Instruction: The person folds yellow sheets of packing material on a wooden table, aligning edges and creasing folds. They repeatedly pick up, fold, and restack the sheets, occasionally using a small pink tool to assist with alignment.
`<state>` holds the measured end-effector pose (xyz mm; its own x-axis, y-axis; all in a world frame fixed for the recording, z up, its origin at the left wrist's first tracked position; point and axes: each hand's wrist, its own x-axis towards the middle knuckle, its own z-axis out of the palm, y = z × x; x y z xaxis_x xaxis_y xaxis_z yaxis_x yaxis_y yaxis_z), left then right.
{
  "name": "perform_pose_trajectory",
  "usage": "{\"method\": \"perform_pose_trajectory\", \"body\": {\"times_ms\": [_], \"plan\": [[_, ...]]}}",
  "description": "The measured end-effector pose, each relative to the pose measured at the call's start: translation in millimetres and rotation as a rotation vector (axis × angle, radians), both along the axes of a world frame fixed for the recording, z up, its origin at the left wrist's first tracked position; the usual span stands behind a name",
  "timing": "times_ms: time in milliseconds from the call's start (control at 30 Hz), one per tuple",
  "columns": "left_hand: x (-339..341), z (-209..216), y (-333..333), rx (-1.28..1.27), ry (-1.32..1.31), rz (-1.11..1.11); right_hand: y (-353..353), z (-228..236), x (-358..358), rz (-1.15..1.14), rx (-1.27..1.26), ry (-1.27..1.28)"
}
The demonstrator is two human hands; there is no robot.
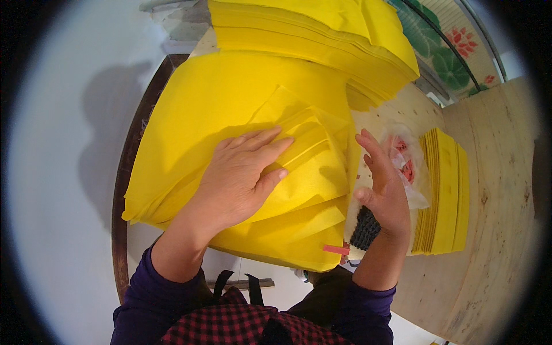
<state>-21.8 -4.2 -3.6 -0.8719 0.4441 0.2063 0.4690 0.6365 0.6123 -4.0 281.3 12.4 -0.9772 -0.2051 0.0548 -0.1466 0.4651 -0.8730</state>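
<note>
Yellow cloth [313, 178], pleats slanting up-right, lies beneath nearer left hand [240, 172], flat, gripping nothing; right hand [386, 192] open, empty, beyond cloth's right edge.

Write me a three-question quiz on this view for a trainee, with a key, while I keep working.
1. True or false: the left hand is palm down over the yellow fabric.
2. In the picture, what lies between the right hand and the folded yellow stack?
A) a blue cup
B) a clear plastic bag
C) a pair of scissors
3. What colour is the small strip at the fabric's lower right corner?

Key: 1. True. 2. B. 3. Pinkish red.
</note>
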Motion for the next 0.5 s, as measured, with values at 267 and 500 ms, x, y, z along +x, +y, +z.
{"method": "perform_pose_trajectory", "body": {"times_ms": [267,500], "plan": [[1,1,1,-0.013,-0.004,0.001,-24,-12,-3,-0.171,0.177,0.063],[2,1,-1,-0.018,-0.021,-0.008,-27,-10,1,-0.093,0.268,0.045]]}}
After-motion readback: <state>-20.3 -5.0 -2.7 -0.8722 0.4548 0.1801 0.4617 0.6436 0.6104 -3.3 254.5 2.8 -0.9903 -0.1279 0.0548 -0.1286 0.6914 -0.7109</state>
